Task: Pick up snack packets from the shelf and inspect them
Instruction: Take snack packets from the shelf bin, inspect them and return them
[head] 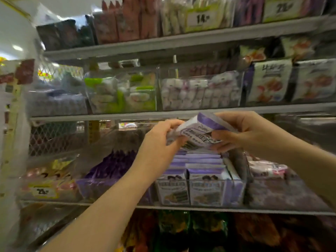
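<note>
Item: one snack packet (196, 130), purple and white, printed face toward the camera. It is held at centre frame, clear of the shelf (236, 210) and directly above the row of matching packets (205, 191) standing in the clear bin at lower centre. Orientation: long axis roughly left to right across the frame, tilted, the purple-banded edge raised toward the upper right. Left hand (161, 137): fingers curled over the packet's left end, pinching it. Right hand (243, 131): thumb and fingers closed on the right end, from the side and beneath. The packet lies between the two hands, one at each end, so neither is the nearer. Judgement: pickup done, inspection in hand — any turn or flip would likely pivot on that end-to-end axis. Print blurred — not legible.
</note>
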